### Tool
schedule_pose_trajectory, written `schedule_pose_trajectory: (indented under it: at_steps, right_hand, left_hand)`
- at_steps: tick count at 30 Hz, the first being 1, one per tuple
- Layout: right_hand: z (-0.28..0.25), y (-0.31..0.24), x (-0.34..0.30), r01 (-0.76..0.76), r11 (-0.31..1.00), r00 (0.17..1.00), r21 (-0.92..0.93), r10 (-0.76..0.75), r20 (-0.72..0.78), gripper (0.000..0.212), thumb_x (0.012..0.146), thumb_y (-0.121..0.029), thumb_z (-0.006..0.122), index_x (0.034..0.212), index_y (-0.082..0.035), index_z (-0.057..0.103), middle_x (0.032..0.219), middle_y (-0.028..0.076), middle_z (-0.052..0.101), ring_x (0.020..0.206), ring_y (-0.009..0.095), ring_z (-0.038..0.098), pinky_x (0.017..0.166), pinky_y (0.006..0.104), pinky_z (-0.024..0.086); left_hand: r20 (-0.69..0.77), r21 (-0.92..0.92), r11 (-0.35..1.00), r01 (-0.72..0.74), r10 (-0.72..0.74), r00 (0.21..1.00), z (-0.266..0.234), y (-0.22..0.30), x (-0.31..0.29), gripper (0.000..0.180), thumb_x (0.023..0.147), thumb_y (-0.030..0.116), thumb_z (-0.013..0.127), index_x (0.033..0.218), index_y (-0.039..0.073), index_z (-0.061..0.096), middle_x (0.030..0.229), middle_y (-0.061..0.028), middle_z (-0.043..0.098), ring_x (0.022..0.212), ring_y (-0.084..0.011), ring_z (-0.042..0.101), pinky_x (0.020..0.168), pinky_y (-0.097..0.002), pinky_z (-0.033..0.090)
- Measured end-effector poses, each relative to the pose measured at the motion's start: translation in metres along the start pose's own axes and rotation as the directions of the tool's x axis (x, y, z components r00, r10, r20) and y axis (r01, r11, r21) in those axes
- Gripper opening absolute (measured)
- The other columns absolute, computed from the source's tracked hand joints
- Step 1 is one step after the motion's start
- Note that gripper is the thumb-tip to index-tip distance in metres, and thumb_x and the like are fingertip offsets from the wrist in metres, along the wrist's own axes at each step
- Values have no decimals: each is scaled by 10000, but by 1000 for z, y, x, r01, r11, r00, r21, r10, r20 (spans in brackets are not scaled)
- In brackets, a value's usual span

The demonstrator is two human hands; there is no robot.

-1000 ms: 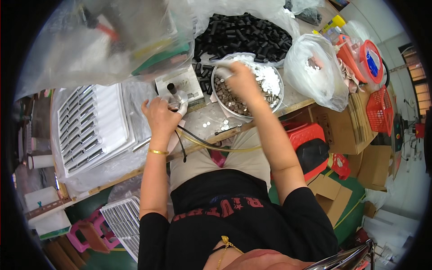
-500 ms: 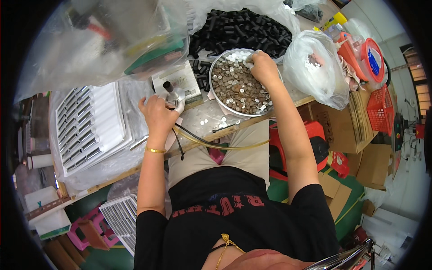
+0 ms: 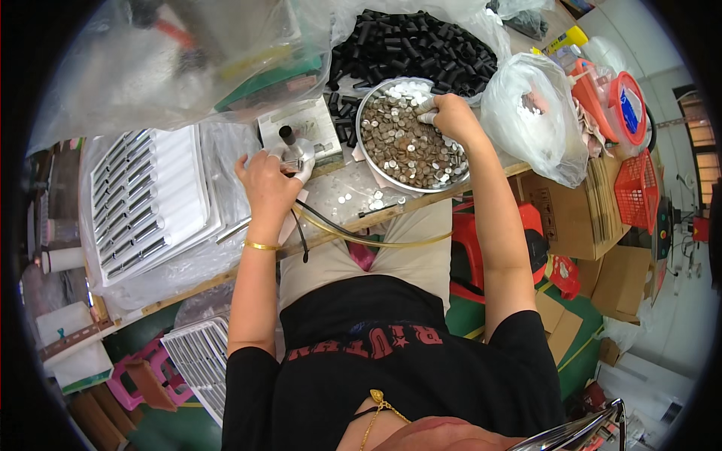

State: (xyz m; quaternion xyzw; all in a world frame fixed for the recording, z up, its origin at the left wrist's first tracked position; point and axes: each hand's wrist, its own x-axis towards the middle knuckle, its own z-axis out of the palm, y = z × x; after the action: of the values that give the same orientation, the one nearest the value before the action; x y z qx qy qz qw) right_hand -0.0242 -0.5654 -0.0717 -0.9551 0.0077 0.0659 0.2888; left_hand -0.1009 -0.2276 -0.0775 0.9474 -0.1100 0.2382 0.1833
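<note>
Workbench (image 3: 226,274): white slotted tray (image 3: 147,199), disc bowl (image 3: 410,139), black tube heap (image 3: 421,45), loose discs (image 3: 353,199).

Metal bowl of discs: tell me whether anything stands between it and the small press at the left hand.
Nothing visible blocks it. Between the metal bowl and the small press held by the left hand lie only flat loose discs on the bench.

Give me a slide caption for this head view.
Right hand reaches into a round pan of small metal discs; left hand touches a small press.
</note>
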Motion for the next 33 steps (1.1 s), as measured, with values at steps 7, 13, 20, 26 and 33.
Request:
schedule_pose_trajectory:
  at_steps: [7,13,20,26,33]
  right_hand:
    - [-10,-10,0,32,976,999,-216,-30,11,240,733,-180,732,956,-95,714,907,183,672,888,316,642,806,393,485]
    - [-7,-7,0,222,935,969,-277,-243,-43,203,736,-175,728,913,-78,709,837,170,668,849,325,640,778,402,485]
    - [-7,-90,-38,-27,868,998,496,-3,59,182,799,-150,709,914,-11,687,773,71,679,697,132,615,634,299,494]
    - [24,-184,-51,216,777,960,591,-281,19,234,811,-167,692,983,-9,681,867,66,676,680,66,547,526,214,444]
    - [26,-211,-53,201,864,972,462,-235,15,187,775,-111,649,915,-6,713,784,106,684,715,155,606,705,273,474]
  left_hand:
    - [226,-145,981,130,-95,969,-54,-4,-37,473,773,234,709,1140,-14,544,864,-155,576,837,-331,548,785,-422,401]
    - [253,127,976,179,-206,945,-81,-38,-91,458,766,193,715,1137,-14,544,915,-158,555,875,-338,528,781,-442,402]
    - [-92,98,994,57,-48,995,-78,-33,-100,514,702,194,768,1136,6,567,1083,-159,551,976,-345,520,859,-429,401]
    - [-247,0,1000,3,-3,969,-88,-29,-74,449,703,82,761,1116,22,595,1089,-146,567,1007,-328,527,886,-408,413]
    - [-347,55,994,93,-68,935,-124,-83,-69,376,734,78,746,1083,33,612,1051,-130,584,975,-308,531,873,-398,413]
